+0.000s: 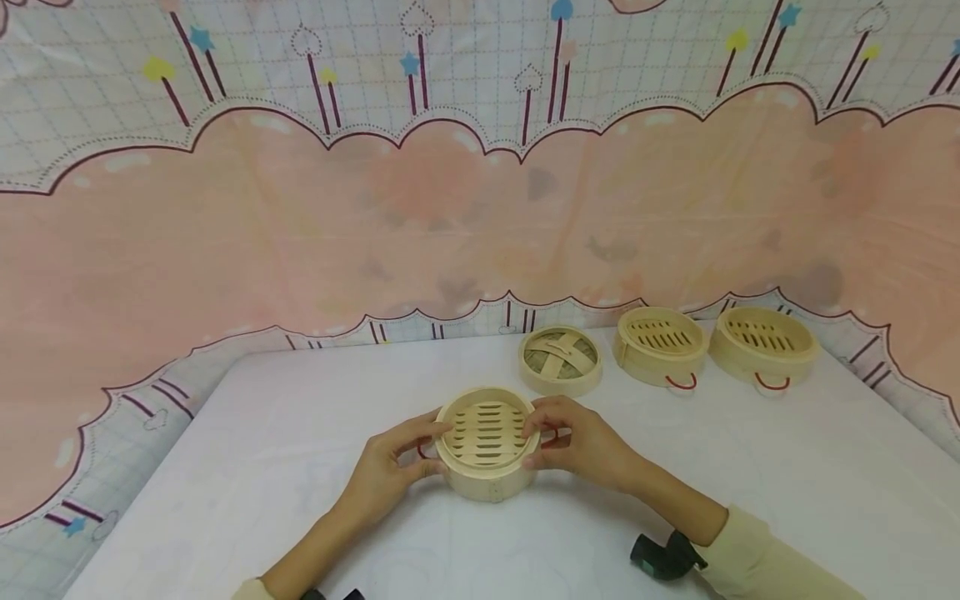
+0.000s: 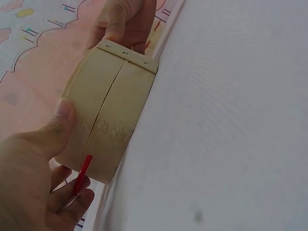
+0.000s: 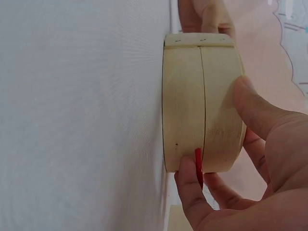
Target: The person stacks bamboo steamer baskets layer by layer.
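A round bamboo steamer basket [image 1: 487, 479] with a slatted bottom sits upright on the white table, between both hands. My left hand [image 1: 390, 467] grips its left side, thumb on the near wall and fingers at the rim. On the opposite side my right hand [image 1: 581, 442] holds the rim and wall in the same way. Small red handles stick out at both sides; the left wrist view shows one red handle [image 2: 83, 174] by the left fingers, and the right wrist view has the other red handle [image 3: 198, 166] against a right finger.
Behind the basket stands a woven bamboo lid [image 1: 560, 385]. Farther right are two more steamer baskets, a middle basket [image 1: 656, 362] and a right basket [image 1: 761, 362], each with a red handle. A patterned cloth [image 1: 337, 233] hangs behind the white table [image 1: 225, 467].
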`<action>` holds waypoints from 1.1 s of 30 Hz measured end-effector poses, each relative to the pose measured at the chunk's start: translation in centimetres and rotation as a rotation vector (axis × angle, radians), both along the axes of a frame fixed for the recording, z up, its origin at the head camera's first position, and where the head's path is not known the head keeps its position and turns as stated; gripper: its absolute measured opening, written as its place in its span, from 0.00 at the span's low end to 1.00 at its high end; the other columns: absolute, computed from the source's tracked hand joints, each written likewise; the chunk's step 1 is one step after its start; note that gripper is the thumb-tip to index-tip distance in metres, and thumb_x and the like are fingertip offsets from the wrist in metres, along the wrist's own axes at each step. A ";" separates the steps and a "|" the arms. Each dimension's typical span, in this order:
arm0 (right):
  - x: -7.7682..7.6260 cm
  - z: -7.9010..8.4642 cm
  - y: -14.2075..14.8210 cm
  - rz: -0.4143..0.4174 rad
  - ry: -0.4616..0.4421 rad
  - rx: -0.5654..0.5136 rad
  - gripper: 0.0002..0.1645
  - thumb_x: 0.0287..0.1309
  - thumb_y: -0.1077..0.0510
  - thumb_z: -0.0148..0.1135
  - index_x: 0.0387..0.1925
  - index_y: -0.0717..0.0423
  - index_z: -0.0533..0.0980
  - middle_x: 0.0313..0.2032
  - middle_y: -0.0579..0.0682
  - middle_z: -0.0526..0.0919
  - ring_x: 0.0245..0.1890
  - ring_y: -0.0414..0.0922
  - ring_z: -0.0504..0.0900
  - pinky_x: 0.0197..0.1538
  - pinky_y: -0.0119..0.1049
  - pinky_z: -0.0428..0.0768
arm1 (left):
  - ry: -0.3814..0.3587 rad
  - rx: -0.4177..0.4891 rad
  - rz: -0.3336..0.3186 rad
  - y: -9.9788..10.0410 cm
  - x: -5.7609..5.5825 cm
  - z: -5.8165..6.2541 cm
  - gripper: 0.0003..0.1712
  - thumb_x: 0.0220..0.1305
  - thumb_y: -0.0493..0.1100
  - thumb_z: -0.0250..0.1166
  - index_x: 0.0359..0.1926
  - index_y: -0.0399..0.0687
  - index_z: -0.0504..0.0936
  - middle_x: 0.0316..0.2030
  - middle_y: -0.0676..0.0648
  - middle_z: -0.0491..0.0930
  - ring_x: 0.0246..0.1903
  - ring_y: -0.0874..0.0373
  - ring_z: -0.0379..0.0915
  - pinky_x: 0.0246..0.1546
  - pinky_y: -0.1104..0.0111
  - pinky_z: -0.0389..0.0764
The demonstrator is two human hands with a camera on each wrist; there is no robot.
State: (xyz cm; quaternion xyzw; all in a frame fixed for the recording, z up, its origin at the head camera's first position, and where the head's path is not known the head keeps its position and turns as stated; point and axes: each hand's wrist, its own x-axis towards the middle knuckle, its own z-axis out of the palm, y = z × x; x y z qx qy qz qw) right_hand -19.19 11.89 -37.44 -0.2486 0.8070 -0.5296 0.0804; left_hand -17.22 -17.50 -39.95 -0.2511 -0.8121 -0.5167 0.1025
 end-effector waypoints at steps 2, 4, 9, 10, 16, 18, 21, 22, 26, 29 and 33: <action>0.0 -0.1 0.1 -0.002 0.007 -0.003 0.16 0.44 0.56 0.77 0.36 0.49 0.79 0.58 0.54 0.69 0.47 0.49 0.74 0.46 0.35 0.79 | -0.035 0.030 0.002 0.0 -0.1 -0.1 0.29 0.47 0.38 0.73 0.54 0.44 0.80 0.59 0.45 0.74 0.57 0.50 0.71 0.54 0.63 0.73; -0.1 -0.1 0.1 -0.002 0.012 -0.004 0.16 0.44 0.56 0.76 0.36 0.49 0.79 0.58 0.53 0.69 0.46 0.49 0.73 0.46 0.34 0.80 | -0.061 0.053 0.009 0.0 -0.1 -0.3 0.31 0.48 0.38 0.73 0.57 0.45 0.78 0.58 0.46 0.75 0.55 0.51 0.73 0.54 0.63 0.73; -0.1 -0.1 0.3 -0.002 0.019 -0.005 0.17 0.44 0.54 0.76 0.37 0.48 0.79 0.58 0.52 0.69 0.46 0.51 0.73 0.46 0.34 0.79 | -0.059 0.041 0.019 0.0 -0.1 -0.4 0.33 0.50 0.39 0.72 0.60 0.46 0.76 0.54 0.48 0.78 0.50 0.54 0.76 0.53 0.63 0.74; 0.0 0.0 0.3 -0.002 0.018 -0.006 0.17 0.44 0.54 0.76 0.37 0.48 0.79 0.58 0.52 0.69 0.47 0.51 0.73 0.46 0.34 0.79 | -0.054 0.034 0.020 0.1 -0.1 -0.5 0.33 0.50 0.40 0.72 0.60 0.46 0.76 0.53 0.48 0.79 0.48 0.55 0.77 0.52 0.64 0.75; -0.1 0.1 0.6 0.005 0.010 0.003 0.17 0.44 0.53 0.76 0.38 0.48 0.79 0.58 0.51 0.69 0.47 0.52 0.73 0.47 0.33 0.78 | -0.040 0.008 0.038 0.6 0.3 0.3 0.34 0.51 0.36 0.71 0.61 0.40 0.75 0.49 0.45 0.81 0.41 0.52 0.77 0.44 0.64 0.78; -0.1 0.2 0.7 0.015 0.006 0.004 0.18 0.45 0.53 0.75 0.39 0.49 0.79 0.55 0.51 0.70 0.47 0.52 0.72 0.47 0.33 0.78 | -0.037 -0.004 0.042 0.6 0.3 0.3 0.34 0.51 0.37 0.71 0.62 0.41 0.74 0.52 0.45 0.80 0.44 0.53 0.77 0.47 0.62 0.77; -0.1 0.3 0.7 0.028 0.001 -0.002 0.18 0.46 0.54 0.75 0.40 0.50 0.79 0.52 0.50 0.71 0.46 0.52 0.72 0.47 0.34 0.78 | -0.055 -0.002 0.041 0.4 0.2 -0.3 0.35 0.52 0.39 0.71 0.63 0.46 0.73 0.56 0.47 0.77 0.50 0.55 0.75 0.50 0.60 0.76; -0.1 0.3 0.7 0.032 -0.004 -0.006 0.18 0.47 0.55 0.75 0.40 0.51 0.79 0.51 0.50 0.71 0.46 0.51 0.71 0.47 0.34 0.78 | -0.058 0.000 0.039 0.4 0.3 -0.3 0.36 0.52 0.39 0.71 0.64 0.46 0.72 0.57 0.47 0.76 0.52 0.54 0.74 0.51 0.59 0.75; -0.2 0.2 0.4 0.047 -0.017 -0.014 0.18 0.47 0.55 0.75 0.40 0.51 0.79 0.50 0.49 0.72 0.47 0.50 0.72 0.48 0.34 0.78 | -0.106 -0.003 0.046 0.8 0.9 0.0 0.40 0.52 0.44 0.72 0.67 0.50 0.68 0.60 0.49 0.72 0.58 0.53 0.69 0.58 0.52 0.67; -0.2 0.1 0.3 0.050 -0.025 -0.005 0.18 0.47 0.55 0.75 0.40 0.51 0.79 0.48 0.48 0.73 0.47 0.50 0.71 0.48 0.34 0.78 | -0.144 0.001 0.050 1.2 1.2 0.2 0.45 0.52 0.47 0.73 0.70 0.50 0.64 0.62 0.48 0.70 0.64 0.52 0.61 0.64 0.47 0.56; -0.2 0.2 0.3 0.045 -0.025 0.010 0.17 0.47 0.55 0.75 0.40 0.50 0.79 0.47 0.47 0.74 0.47 0.50 0.72 0.47 0.33 0.78 | -0.140 0.005 0.035 1.4 1.4 0.0 0.48 0.51 0.47 0.73 0.71 0.51 0.60 0.66 0.48 0.66 0.68 0.49 0.53 0.65 0.44 0.48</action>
